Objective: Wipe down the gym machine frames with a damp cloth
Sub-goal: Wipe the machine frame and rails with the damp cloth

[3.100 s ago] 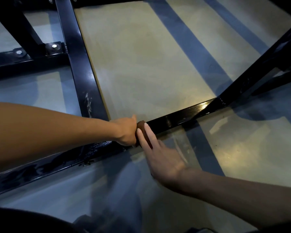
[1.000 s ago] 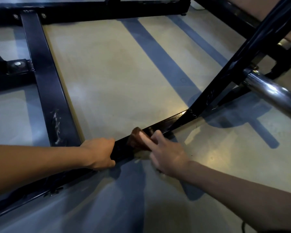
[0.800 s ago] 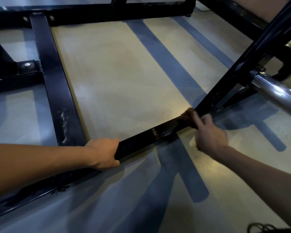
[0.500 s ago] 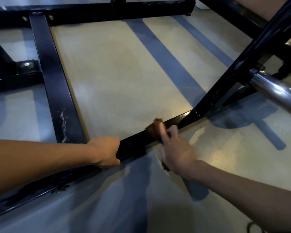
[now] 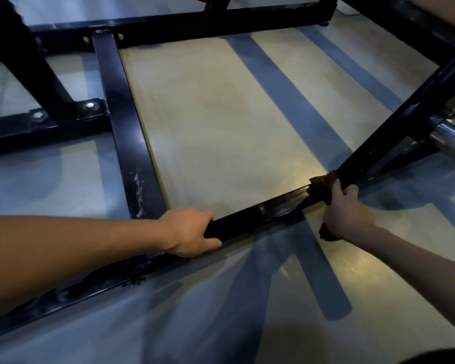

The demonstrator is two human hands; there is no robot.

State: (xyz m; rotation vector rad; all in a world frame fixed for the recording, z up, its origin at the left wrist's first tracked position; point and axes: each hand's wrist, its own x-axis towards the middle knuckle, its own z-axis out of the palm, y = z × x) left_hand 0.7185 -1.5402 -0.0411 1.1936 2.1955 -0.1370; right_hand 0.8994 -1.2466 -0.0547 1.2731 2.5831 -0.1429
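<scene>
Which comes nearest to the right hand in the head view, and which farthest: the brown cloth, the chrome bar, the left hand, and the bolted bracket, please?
1. Brown cloth: gripped by the right hand on the near frame rail.
2. Chrome bar: up to its right.
3. Left hand: to its left, gripping the same rail.
4. Bolted bracket: far upper left.

The chrome bar and left hand are fairly close in rank.

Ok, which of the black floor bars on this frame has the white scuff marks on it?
The crossbar running away from the left hand toward the far rail; pale scratches mark its near end. The bar under the cloth just looks glossy.
</scene>
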